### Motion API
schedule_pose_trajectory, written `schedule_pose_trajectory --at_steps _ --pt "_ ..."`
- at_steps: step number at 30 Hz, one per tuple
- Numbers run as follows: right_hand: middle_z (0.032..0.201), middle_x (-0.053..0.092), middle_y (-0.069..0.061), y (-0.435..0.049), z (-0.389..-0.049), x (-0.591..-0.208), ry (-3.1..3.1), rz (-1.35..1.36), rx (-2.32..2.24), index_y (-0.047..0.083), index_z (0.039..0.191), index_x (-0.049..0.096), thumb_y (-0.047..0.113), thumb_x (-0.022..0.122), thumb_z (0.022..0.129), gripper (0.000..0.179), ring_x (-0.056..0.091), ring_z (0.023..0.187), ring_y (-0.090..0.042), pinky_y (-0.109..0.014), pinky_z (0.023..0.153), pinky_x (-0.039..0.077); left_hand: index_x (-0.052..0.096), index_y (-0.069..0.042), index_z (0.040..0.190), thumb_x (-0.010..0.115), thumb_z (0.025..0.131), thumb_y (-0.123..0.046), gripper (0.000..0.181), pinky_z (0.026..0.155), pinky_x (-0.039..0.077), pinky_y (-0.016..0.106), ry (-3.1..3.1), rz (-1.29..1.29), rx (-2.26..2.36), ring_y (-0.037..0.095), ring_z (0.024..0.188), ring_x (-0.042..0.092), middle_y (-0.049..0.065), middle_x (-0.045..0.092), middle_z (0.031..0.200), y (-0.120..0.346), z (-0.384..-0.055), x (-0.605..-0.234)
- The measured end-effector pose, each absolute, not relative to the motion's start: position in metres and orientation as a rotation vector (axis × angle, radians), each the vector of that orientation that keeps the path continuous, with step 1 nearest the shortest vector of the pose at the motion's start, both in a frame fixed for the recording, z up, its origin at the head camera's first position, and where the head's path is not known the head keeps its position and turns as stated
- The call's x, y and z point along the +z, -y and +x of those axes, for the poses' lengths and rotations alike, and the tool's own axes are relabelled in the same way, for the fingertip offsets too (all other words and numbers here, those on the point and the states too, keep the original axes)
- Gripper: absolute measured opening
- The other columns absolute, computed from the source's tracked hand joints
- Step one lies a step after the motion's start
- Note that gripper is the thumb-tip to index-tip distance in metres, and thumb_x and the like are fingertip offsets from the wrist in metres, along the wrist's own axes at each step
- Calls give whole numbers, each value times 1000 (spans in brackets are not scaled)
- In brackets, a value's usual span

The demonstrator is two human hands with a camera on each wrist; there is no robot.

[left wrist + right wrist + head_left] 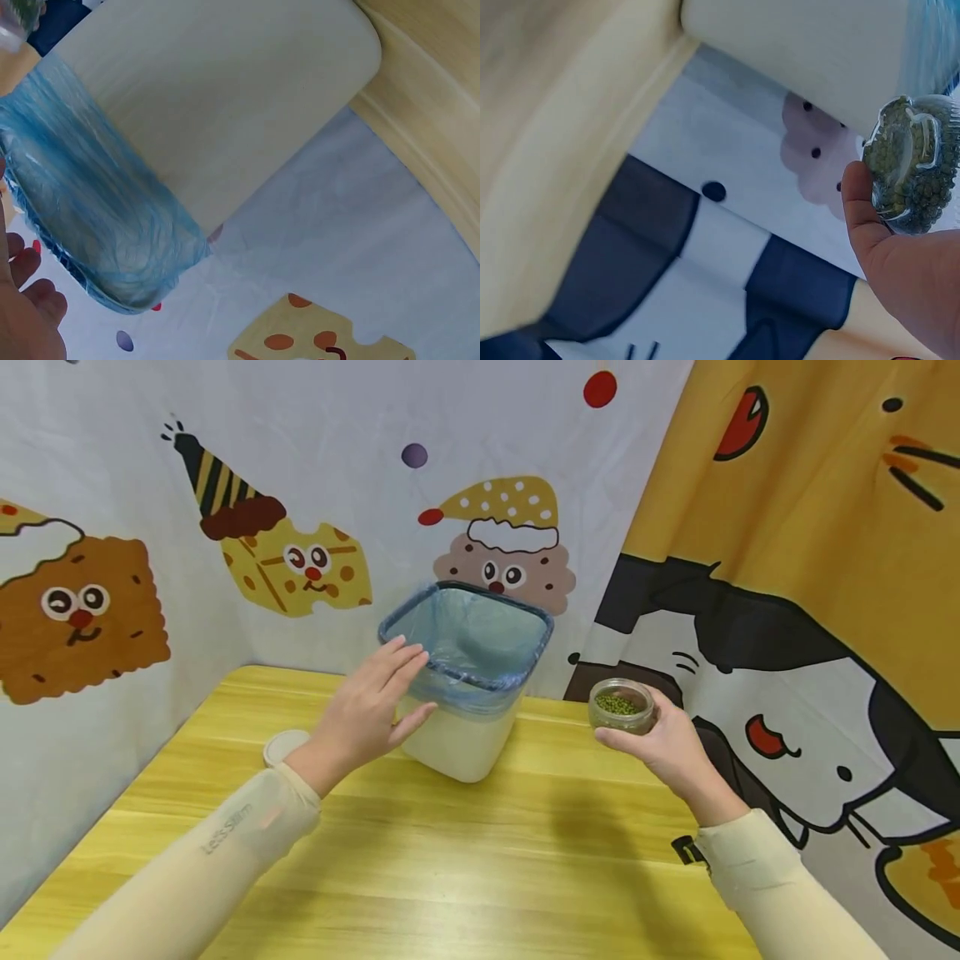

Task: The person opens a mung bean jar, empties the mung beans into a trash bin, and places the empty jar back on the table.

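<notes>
My right hand (671,743) grips a small clear round jar (622,718), its mouth facing up and no lid on it. Small green beans (617,703) lie inside. The right wrist view shows the jar's beans (915,161) through the plastic, with my thumb along its side. Left of the jar stands a cream bin (457,743), lined with a translucent blue bag (487,702) folded over its rim. My left hand (371,702) is at the bin's near left rim, fingers extended and the thumb spread apart, holding nothing. The left wrist view shows the bag (112,202) close beside its fingers.
A round white lid (283,747) lies on the yellow wood-grain table (450,860), behind my left wrist. Cartoon-printed curtains (315,443) hang behind and to the right of the table. A small black object (686,849) shows beside my right sleeve.
</notes>
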State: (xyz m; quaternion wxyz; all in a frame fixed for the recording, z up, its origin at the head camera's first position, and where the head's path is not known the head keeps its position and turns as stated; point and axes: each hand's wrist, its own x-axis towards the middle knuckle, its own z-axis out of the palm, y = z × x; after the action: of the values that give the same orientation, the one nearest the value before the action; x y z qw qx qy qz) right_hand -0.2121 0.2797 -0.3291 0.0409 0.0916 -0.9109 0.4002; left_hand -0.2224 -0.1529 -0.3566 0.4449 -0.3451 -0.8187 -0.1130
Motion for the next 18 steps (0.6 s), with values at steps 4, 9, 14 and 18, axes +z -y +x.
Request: schedule_pose_trajectory --at_steps 4,9,14,18 --pt "144 62 -9 -275 -226 -308 2812 285 1174 18 158 47 52 86 89 87 65 125 -28 -18 88 54 58 5 147 88 89 -32 76 118 50 56 2026 -874 -267 46 141 57 26 62 146 149 -225 -357" --pt "142 63 -8 -263 -243 -286 2808 318 1133 18 156 50 54 86 88 85 65 123 -27 -26 90 56 59 6 145 89 88 -31 74 119 49 57 2016 -890 -271 46 139 58 26 63 143 146 -227 -356" --pt "144 62 -8 -245 -258 -263 2800 359 1108 19 157 50 54 87 87 86 65 125 -28 -41 97 58 60 5 144 82 95 -38 69 120 48 58 2023 -911 -296 47 138 58 26 64 141 146 -227 -357" --pt "144 63 -11 -230 -270 -246 2779 411 1094 14 157 49 48 88 87 87 65 125 -30 -48 101 57 61 4 144 57 107 -58 72 121 45 60 2032 -930 -321 47 137 59 26 65 140 146 -227 -358"
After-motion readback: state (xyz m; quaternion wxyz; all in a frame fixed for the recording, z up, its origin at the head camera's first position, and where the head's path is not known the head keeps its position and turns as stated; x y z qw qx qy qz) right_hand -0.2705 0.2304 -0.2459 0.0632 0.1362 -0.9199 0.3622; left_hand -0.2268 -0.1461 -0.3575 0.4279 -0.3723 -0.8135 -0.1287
